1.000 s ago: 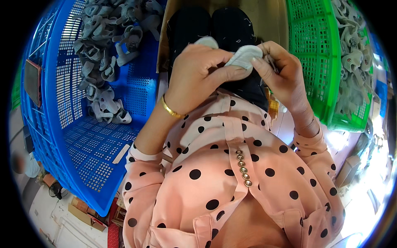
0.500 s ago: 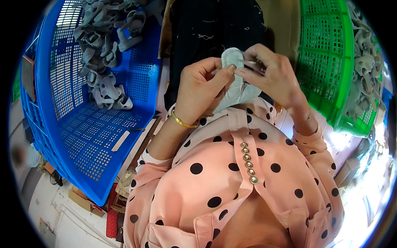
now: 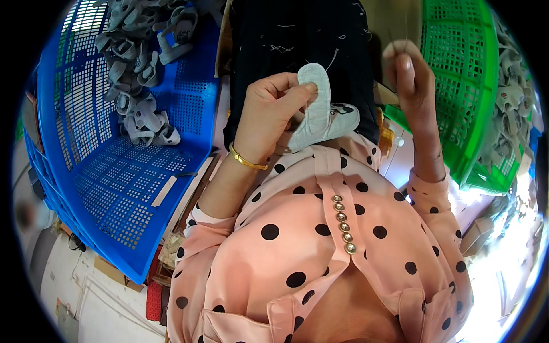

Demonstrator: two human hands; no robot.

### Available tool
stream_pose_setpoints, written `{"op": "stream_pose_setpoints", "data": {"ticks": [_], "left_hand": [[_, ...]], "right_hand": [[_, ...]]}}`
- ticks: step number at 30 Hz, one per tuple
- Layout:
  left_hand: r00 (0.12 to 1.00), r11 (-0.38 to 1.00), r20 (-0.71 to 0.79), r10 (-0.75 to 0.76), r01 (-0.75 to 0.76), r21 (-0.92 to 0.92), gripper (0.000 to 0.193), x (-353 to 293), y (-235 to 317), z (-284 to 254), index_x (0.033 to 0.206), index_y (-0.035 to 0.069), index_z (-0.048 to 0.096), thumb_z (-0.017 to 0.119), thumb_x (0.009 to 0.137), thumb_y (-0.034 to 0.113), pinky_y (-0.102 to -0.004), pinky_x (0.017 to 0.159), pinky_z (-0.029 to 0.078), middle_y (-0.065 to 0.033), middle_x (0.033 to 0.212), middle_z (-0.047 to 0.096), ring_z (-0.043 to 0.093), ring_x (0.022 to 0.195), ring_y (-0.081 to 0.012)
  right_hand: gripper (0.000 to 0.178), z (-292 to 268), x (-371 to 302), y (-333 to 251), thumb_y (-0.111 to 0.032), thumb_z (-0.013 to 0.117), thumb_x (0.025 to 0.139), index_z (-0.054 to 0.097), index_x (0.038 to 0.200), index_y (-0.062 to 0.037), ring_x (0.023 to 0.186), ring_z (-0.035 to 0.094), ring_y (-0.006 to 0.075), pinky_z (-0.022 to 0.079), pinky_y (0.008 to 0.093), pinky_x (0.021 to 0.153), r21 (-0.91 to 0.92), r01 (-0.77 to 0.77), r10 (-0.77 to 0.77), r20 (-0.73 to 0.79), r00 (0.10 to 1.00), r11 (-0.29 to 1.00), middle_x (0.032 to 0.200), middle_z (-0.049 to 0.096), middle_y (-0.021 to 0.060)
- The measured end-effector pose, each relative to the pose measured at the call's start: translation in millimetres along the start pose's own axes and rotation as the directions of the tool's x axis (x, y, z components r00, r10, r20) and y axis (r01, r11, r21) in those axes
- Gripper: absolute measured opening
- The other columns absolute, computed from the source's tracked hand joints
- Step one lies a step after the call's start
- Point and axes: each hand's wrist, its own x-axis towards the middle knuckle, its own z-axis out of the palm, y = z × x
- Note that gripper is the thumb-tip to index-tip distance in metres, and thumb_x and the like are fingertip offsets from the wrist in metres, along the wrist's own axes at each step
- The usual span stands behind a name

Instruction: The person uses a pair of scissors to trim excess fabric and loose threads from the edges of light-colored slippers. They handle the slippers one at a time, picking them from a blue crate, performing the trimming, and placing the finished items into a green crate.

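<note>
My left hand (image 3: 278,106) pinches a pale grey-green stitched shoe upper (image 3: 313,128) near its rounded strap end, thumb on top. The upper stands over my lap, and a dark printed mark shows on its far right part. A loose thread (image 3: 333,59) sticks up beside the strap's tip. Apart from the upper, my right hand (image 3: 416,83) is raised beside the green crate, fingers curled. Its fingertips are blurred, and a thin dark sliver shows there that I cannot make out.
At the left, a blue plastic crate (image 3: 131,188) holds several grey shoe uppers (image 3: 146,117) and a pale strip (image 3: 164,191). A green crate (image 3: 457,91) stands close on the right, with more grey uppers (image 3: 509,97) beyond its wall. Thread scraps lie on my dark trousers (image 3: 274,34).
My right hand has left the upper and moved up and to the right, toward the green crate. My left hand keeps its hold, and the strap end and a loose thread now show fully.
</note>
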Motion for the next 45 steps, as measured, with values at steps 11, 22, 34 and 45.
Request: {"op": "stream_pose_setpoints", "data": {"ticks": [11,22,34,45], "left_hand": [[0.997,0.994,0.055,-0.047,0.052,-0.093,0.016,3.8,6.9,-2.5,0.09,0.002,0.07,0.066,0.09,0.018,-0.0147,0.047,0.038,0.0016,0.069,0.062,0.053,0.055,-0.0007],[0.999,0.992,0.018,-0.038,0.039,-0.117,0.013,2.4,6.3,1.0,0.083,0.004,0.069,0.066,0.09,0.014,-0.014,0.04,0.027,0.0044,0.066,0.059,0.042,0.046,0.0015],[1.0,0.995,0.015,-0.028,0.029,-0.098,0.017,1.8,0.8,-6.8,0.093,0.0,0.072,0.069,0.088,0.015,-0.016,0.051,0.042,-0.0005,0.073,0.066,0.057,0.057,-0.0026],[0.999,0.999,0.009,0.031,-0.031,-0.035,0.014,0.9,-0.3,-7.0,0.084,0.002,0.071,0.068,0.088,0.015,-0.0155,0.049,0.04,0.0016,0.067,0.063,0.053,0.055,-0.0007]], "right_hand": [[0.044,19.9,-17.8,-21.9,-0.045,0.069,0.083,0.048,0.066,-0.0102,0.042,0.047,0.0261,0.036,0.0348,0.038,-0.578,0.332,-0.233,0.241,0.942,0.745,0.048,0.045,0.0062],[0.043,21.3,-5.5,-31.2,-0.041,0.073,0.078,0.046,0.064,-0.0115,0.043,0.049,0.024,0.038,0.0331,0.04,-0.644,0.423,-0.34,0.258,0.905,0.638,0.048,0.043,0.0047],[0.041,13.4,-2.7,-28.1,-0.044,0.068,0.083,0.053,0.067,-0.0099,0.043,0.047,0.0282,0.035,0.0354,0.04,-0.47,0.232,-0.129,0.242,0.962,0.851,0.049,0.047,0.0076],[0.045,9.2,-11.2,-45.6,-0.044,0.072,0.078,0.046,0.064,-0.0103,0.044,0.05,0.0232,0.037,0.0311,0.042,-0.57,0.494,-0.312,0.392,0.866,0.656,0.05,0.044,0.0055]]}}
